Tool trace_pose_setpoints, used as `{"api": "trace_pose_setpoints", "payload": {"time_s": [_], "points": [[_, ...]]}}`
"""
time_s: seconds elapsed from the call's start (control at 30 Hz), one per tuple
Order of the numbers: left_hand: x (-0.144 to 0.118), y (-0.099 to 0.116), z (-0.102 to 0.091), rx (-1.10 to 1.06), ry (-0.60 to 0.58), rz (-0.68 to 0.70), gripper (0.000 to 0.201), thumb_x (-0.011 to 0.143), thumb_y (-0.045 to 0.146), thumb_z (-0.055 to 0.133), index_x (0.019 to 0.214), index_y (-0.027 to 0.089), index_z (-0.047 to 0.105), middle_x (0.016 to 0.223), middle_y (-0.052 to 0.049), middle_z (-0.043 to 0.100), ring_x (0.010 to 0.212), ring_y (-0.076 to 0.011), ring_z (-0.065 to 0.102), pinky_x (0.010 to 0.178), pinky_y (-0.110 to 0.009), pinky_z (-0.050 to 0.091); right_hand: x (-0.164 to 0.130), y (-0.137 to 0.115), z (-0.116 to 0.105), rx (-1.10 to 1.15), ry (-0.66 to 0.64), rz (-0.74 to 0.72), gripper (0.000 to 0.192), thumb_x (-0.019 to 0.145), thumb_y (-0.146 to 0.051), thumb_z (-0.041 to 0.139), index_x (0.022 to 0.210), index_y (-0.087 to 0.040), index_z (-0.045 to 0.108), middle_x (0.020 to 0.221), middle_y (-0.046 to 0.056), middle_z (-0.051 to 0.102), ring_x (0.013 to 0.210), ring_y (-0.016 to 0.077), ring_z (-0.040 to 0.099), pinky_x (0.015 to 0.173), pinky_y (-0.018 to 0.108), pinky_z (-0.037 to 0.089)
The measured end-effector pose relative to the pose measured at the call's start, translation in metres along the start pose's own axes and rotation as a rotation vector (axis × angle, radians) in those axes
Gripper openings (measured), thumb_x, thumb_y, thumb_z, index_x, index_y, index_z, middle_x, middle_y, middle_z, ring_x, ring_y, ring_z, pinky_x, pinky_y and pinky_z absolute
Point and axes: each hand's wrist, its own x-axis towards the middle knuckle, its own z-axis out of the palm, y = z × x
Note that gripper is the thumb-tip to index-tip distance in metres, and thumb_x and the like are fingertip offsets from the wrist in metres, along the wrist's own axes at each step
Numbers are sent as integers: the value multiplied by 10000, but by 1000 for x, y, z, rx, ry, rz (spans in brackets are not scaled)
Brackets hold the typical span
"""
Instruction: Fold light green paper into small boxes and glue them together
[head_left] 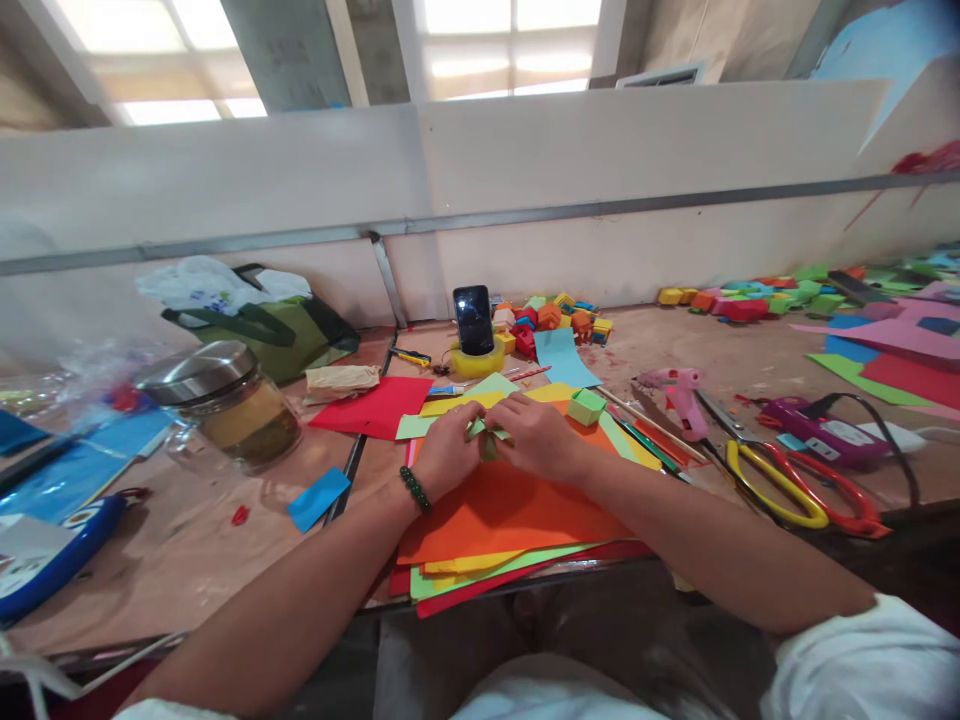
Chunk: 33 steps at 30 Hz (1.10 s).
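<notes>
My left hand (448, 447) and my right hand (534, 434) meet over a stack of coloured paper sheets (510, 515), orange on top. Between the fingers of both hands is a small light-green folded paper piece (484, 432), mostly hidden by them. A beaded bracelet (414, 489) is on my left wrist. A finished small green paper box (586, 405) sits just right of my right hand. A red sheet (371, 410) lies to the left.
A phone (473, 319) stands in a yellow tape roll (478, 361), with a pile of small coloured paper boxes (555, 320) behind it. Scissors (795, 485), a pink glue gun (681, 397) and a purple device lie right. A lidded glass jar (225, 405) and a green bag (277, 325) stand left.
</notes>
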Motion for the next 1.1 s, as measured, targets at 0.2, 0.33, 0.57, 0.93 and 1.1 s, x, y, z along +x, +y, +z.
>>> {"api": "trace_pose_setpoints", "payload": {"time_s": [0.2,0.33,0.57,0.93,1.1], "points": [[-6,6,-2,112,39,19,212,689,145,604,879,211,671,1002,-65,654,854,-218,619,707,-306,471,0,1,-1,-7,7,-17,214,781,-57,524,957,-165,580,789,60,664,778,190,589,646,265,424],[-3,0,2,0,74,20,198,710,100,555,793,200,704,837,-46,656,787,-185,619,694,-278,481,-1,1,2,120,53,19,294,784,-62,503,1057,-164,541,918,87,682,847,195,618,705,274,461],[2,-6,6,-130,85,-33,123,706,118,564,647,167,660,670,-9,624,640,-134,561,612,-238,437,2,8,10,334,118,133,621,697,-26,507,1280,-216,411,1115,83,642,976,202,619,816,333,504],[6,-9,2,-280,39,-56,150,634,108,489,588,160,623,554,23,561,583,-119,501,565,-218,391,4,13,7,491,-3,360,528,719,-82,558,1239,-168,520,709,-15,637,636,144,581,610,241,421],[8,-7,0,-369,89,-111,95,638,141,495,622,156,587,575,34,576,558,-114,497,520,-207,381,7,15,5,573,23,435,357,699,-169,598,1055,-147,596,721,-5,638,642,133,574,578,222,397]]}}
